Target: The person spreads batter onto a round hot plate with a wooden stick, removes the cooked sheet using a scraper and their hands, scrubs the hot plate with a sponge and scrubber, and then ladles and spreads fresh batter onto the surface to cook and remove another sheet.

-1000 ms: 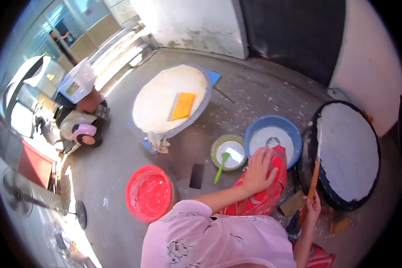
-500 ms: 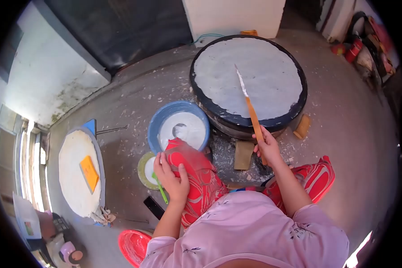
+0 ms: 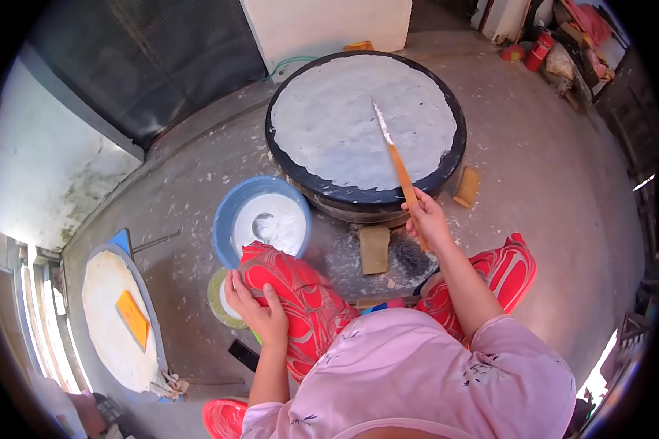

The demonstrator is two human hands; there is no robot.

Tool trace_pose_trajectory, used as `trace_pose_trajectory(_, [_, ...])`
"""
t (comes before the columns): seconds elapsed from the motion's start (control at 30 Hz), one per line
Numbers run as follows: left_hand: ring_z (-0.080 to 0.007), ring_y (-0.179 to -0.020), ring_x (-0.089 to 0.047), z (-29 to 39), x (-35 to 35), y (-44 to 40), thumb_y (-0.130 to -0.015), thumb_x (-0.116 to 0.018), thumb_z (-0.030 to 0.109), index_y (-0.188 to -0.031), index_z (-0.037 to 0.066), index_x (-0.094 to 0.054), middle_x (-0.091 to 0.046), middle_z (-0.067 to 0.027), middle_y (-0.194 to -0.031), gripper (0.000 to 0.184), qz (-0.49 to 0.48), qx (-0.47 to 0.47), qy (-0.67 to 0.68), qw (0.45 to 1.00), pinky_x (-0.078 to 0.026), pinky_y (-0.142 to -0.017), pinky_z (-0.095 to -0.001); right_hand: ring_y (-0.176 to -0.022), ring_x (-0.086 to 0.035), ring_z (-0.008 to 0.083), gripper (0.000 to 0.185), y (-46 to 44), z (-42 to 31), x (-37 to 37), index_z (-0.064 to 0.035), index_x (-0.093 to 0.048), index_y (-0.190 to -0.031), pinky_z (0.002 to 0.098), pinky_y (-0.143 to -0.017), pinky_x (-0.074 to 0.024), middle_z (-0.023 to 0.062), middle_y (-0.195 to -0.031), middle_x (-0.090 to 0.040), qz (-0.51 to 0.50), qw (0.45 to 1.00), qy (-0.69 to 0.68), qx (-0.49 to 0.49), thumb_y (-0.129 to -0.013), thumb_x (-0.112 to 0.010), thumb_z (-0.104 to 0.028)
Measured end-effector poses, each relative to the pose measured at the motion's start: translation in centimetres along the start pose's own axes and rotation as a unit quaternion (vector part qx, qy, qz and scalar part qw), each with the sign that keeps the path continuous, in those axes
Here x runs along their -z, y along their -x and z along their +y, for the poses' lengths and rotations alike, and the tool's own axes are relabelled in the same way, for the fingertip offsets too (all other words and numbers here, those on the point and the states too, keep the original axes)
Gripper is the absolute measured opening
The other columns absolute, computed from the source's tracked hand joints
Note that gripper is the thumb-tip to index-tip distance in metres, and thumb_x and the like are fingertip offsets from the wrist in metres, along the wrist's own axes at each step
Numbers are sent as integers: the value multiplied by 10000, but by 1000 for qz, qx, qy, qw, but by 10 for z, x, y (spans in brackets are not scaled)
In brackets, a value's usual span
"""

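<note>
In my right hand point(image 3: 428, 221) is a long, thin wooden spatula point(image 3: 401, 172), its narrow far end coated white. The spatula reaches over a large round griddle point(image 3: 329, 193) with a black rim; I cannot tell whether its tip touches. A thin white layer of batter point(image 3: 329, 110) covers most of the griddle. My left hand point(image 3: 262, 311) lies on my left knee, fingers stretched out, holding nothing. Close by stand a blue basin point(image 3: 223, 227) of white batter and a small green bowl point(image 3: 218, 304), partly hidden by that hand.
At the left, a round board point(image 3: 99, 293) carries a pale sheet and a yellow scraper point(image 3: 133, 318). A phone point(image 3: 243, 355) lies on the floor, near a red basin point(image 3: 223, 418). Tan blocks point(image 3: 374, 250) sit by the griddle. Clutter and a red canister point(image 3: 539, 51) stand far right.
The view has turned, so most things appear further left. The spatula tip has shifted slightly right over the batter. My left hand stays on the knee.
</note>
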State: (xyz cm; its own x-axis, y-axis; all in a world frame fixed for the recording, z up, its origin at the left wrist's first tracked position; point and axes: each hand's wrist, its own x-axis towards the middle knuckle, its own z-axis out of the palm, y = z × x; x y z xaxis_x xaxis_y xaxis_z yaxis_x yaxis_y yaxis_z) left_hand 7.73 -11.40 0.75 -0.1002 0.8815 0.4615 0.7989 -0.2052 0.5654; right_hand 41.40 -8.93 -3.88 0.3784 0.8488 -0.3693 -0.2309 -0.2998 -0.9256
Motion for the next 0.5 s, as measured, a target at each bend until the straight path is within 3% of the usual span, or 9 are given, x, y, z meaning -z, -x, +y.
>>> trace_pose_trajectory(0.37, [-357,-1212,-333,0,0,1,-849,-511,143,-1285,-33,-357,-341,-219,-1317,495,5,2,-11,1000,-242,-1014,-418,-511,-511,95,450,2,-6,-3,-73,-311,-1346,213,-406,-400,54,-972,-576,3,1000,9,12,-913,-429,-97])
trace_pose_trajectory(0.5, [-366,-1206,-340,0,-1,2,-832,-529,142,-1281,-37,-360,-359,-224,-1301,512,13,12,-32,999,-241,-1014,-425,-503,-517,92,461,8,-2,-3,-72,-323,-1339,205,-389,-402,91,-1015,-582,-1,1000,-5,10,-899,-454,-111])
